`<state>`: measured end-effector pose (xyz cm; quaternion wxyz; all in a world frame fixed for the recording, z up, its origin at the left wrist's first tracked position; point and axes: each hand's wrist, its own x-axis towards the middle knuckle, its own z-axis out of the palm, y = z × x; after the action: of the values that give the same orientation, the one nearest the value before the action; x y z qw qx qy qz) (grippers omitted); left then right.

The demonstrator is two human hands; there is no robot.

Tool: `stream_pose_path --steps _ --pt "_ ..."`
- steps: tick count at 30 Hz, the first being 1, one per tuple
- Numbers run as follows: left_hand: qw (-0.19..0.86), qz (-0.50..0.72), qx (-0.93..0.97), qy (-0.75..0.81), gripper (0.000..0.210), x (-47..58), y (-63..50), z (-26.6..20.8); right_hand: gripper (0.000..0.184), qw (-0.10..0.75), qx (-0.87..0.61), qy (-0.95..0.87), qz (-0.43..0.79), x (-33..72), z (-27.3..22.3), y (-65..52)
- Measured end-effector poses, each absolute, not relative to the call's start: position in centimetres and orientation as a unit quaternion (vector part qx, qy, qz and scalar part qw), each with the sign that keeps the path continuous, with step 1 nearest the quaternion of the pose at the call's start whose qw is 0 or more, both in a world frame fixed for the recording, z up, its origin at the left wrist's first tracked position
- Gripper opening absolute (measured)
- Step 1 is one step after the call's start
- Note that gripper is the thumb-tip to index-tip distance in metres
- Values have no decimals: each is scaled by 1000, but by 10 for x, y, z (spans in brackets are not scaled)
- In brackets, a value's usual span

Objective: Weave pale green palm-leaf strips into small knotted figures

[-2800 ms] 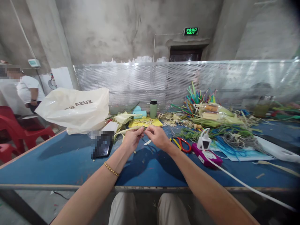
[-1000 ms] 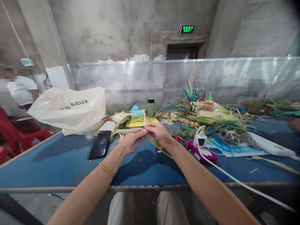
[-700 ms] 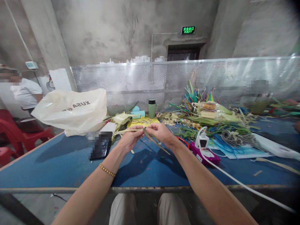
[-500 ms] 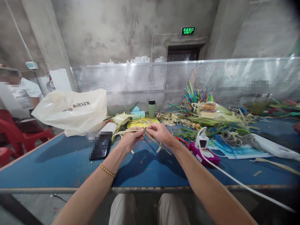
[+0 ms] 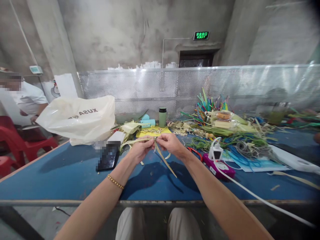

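My left hand (image 5: 143,148), with a beaded bracelet above the wrist, pinches pale plant-fibre strips (image 5: 166,162) over the blue table (image 5: 145,186). Facing it, my right hand (image 5: 170,143) is closed, thumb and finger pinched on the same strips close to the left fingertips. One long strip hangs down between the hands toward the table's front. Other pale lengths stick out leftward past my left hand. The exact join between the fingertips is too small to make out. Just behind the hands lies a yellow sheet (image 5: 162,131) with scraps on it.
Left of my hands lie a dark phone (image 5: 108,156) and a white plastic bag (image 5: 77,116). A green bottle (image 5: 162,117) stands behind. To the right are a purple power strip (image 5: 218,165), a white cable, and heaped coloured cords (image 5: 250,145). A person in white is at far left.
The hanging strip has swung to a steeper angle and comes farther toward me. Both hands stay almost in place, still pinched close together.
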<state>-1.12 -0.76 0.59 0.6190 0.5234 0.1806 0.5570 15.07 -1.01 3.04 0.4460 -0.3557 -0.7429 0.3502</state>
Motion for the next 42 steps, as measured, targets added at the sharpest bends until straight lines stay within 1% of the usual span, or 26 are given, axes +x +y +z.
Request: stream_pose_path --steps 2,5,8,14,18,23,27,31,37,42 --pt "611 553 537 179 17 -12 -9 8 31 448 -341 -732 384 151 31 -10" --pt "591 553 555 190 17 -12 -12 11 38 460 -316 -686 467 150 31 -9" --pt "604 529 561 202 19 -10 -12 9 37 492 -320 -638 499 148 30 -7" --pt "701 523 440 203 19 -5 -6 4 34 535 -338 -616 470 138 27 -9" --pt "721 515 399 238 25 -2 -6 3 32 546 -344 -611 459 131 24 -10" --pt "679 540 431 249 29 0 -10 5 30 552 -357 -596 461 129 21 -7" --pt "636 537 492 255 26 0 -13 7 30 543 -361 -584 483 131 21 -7" --pt "632 508 534 241 26 1 -15 6 31 534 -357 -577 505 132 22 -8" --pt "635 469 573 221 27 0 -15 3 30 547 -376 -569 485 132 19 -6" --pt "625 454 586 245 29 -4 -15 4 28 514 -385 -593 486 133 19 -5"
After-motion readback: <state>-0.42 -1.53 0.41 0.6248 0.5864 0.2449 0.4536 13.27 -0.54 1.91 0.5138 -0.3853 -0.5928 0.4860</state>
